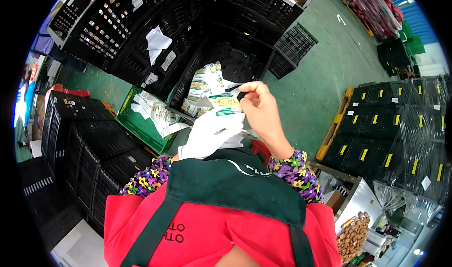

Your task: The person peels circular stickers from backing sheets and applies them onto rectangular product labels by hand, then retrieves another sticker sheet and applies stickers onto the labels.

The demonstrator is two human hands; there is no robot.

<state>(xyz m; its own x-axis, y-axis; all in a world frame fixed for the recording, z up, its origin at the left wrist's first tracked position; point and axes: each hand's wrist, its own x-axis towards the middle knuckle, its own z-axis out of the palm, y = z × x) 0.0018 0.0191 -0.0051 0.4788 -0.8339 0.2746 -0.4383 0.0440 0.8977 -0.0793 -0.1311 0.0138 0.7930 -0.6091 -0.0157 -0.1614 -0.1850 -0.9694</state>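
Note:
My left hand (209,131), in a white glove, is closed around a strip of printed labels (226,103) with green and yellow print. My right hand (262,112) is bare, its thumb and fingers pinched together at the right edge of the same labels. More of the label strip (200,89) hangs over a black crate (176,94) just beyond my hands. To the left, white backing paper (153,111) lies in a green crate (126,108).
Tall black crates (106,29) stand ahead and left, with more stacked crates (77,130) at the left. Wrapped crates (376,126) sit on a wooden pallet (335,123) at right. Mushrooms (353,239) lie at lower right. A part of another person (44,43) shows at far left.

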